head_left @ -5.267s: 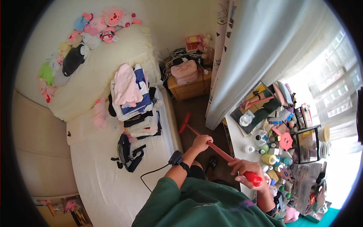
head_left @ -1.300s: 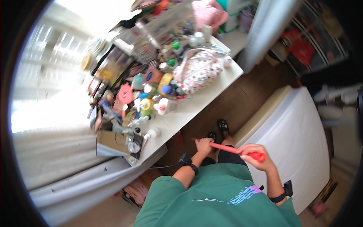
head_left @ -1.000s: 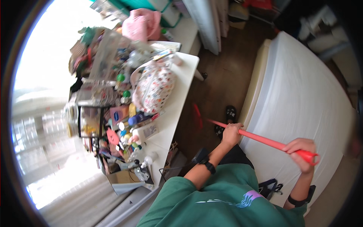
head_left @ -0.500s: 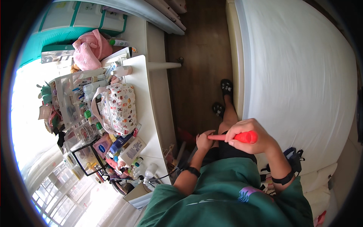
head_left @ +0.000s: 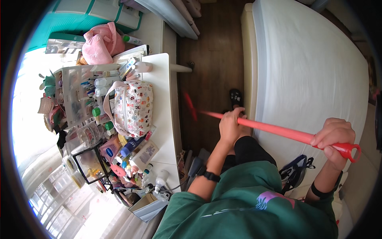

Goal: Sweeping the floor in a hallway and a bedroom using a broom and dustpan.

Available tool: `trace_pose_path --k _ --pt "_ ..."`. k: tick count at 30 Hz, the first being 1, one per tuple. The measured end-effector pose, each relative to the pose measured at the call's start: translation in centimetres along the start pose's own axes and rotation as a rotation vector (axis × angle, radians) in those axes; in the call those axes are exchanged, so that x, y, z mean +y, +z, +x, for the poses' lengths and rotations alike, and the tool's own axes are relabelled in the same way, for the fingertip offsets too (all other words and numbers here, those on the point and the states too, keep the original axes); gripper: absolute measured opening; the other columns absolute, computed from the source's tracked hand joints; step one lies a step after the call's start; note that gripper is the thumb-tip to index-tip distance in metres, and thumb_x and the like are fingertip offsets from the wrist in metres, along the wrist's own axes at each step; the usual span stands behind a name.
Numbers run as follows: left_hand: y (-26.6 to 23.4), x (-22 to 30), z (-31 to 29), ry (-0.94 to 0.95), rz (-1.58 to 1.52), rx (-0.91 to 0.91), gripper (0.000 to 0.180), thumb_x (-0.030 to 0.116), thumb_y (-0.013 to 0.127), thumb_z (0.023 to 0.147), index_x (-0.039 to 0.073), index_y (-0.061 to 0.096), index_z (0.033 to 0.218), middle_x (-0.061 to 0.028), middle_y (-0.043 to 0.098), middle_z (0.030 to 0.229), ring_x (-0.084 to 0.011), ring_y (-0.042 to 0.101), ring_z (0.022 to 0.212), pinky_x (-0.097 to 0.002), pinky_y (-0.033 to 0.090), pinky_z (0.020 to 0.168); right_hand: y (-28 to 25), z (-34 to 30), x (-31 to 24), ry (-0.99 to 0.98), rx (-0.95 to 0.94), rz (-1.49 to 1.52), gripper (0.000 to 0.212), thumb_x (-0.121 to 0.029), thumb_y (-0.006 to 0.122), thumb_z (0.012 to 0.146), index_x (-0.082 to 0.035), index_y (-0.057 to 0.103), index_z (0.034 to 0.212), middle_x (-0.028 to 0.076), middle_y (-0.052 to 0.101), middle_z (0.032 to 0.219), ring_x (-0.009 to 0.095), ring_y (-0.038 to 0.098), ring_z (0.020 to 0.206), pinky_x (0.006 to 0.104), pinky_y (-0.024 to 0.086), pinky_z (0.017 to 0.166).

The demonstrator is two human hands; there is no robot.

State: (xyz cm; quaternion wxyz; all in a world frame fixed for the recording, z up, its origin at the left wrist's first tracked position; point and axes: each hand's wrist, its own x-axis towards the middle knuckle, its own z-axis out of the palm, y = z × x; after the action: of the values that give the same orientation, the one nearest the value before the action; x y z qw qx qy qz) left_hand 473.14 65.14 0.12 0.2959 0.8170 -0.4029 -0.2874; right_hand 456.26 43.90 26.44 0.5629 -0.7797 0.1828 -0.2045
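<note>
A long red-handled broom (head_left: 278,130) slants across my front. My right hand (head_left: 335,139) is closed round its thick upper end, where a red hanging loop sticks out past the fist. Farther down the pole, my left hand (head_left: 231,126) is wrapped round it near my knee. The thin lower part runs left toward the floor. A narrow red head (head_left: 190,106) shows there, blurred by motion, and its bristles cannot be made out. It is over the dark wooden floor (head_left: 211,67), between the desk and the bed.
A white desk (head_left: 163,95) on the left bears a patterned bag (head_left: 135,107), bottles and clear organisers. A bed with a white sheet (head_left: 306,75) stands on the right. A dark strapped bag (head_left: 293,172) lies by its near end. My black shoe (head_left: 235,96) is on the floor.
My right hand has swung out to the right with the broom's upper end, so the pole now lies more sideways. My left hand has shifted slightly right and up. The red head has moved farther up the floor.
</note>
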Motion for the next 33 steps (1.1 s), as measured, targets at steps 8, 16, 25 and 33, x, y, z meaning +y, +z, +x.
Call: trace_pose_path --k 8,16,25,33 --pt "-0.2 -6.4 -6.6 -0.226 0.038 -0.11 0.019 0.02 0.06 0.088 0.019 0.073 0.102 -0.0056 0.07 0.089 -0.029 0.066 0.093 -0.0512 0.042 0.096 9.1 1.7 2.1 0.069 -0.254 0.122 0.005 -0.002 0.07 0.072 -0.005 0.066 0.074 0.007 0.072 0.077 0.025 0.067 0.066 0.0334 0.051 0.064" --pt "0.7 -3.9 3.1 -0.043 0.072 -0.019 0.024 0.014 0.059 0.084 0.022 0.074 0.101 -0.0011 0.07 0.096 -0.0249 0.064 0.098 -0.0494 0.041 0.091 4.9 0.0 -1.0 0.192 -0.018 -0.099 0.001 -0.001 0.065 0.074 -0.001 0.065 0.073 0.013 0.072 0.081 0.024 0.068 0.068 0.0323 0.051 0.065" --pt "-1.2 4.5 6.5 0.193 -0.023 -0.025 0.021 0.013 0.065 0.083 0.018 0.072 0.102 -0.0083 0.069 0.092 -0.0296 0.063 0.096 -0.0478 0.046 0.089 1.3 -1.1 -9.4 0.185 0.109 -0.257 0.009 -0.009 0.062 0.075 0.001 0.064 0.074 0.017 0.071 0.081 0.023 0.067 0.066 0.0318 0.052 0.064" --pt "-4.6 -0.2 -7.8 -0.136 -0.156 -0.103 0.018 0.028 0.064 0.085 0.017 0.071 0.097 -0.0109 0.068 0.092 -0.0324 0.064 0.095 -0.0471 0.05 0.08 6.5 5.2 -9.9 0.07 -0.335 0.026 0.007 -0.009 0.065 0.075 -0.003 0.068 0.075 0.011 0.071 0.076 0.021 0.066 0.065 0.0323 0.05 0.061"
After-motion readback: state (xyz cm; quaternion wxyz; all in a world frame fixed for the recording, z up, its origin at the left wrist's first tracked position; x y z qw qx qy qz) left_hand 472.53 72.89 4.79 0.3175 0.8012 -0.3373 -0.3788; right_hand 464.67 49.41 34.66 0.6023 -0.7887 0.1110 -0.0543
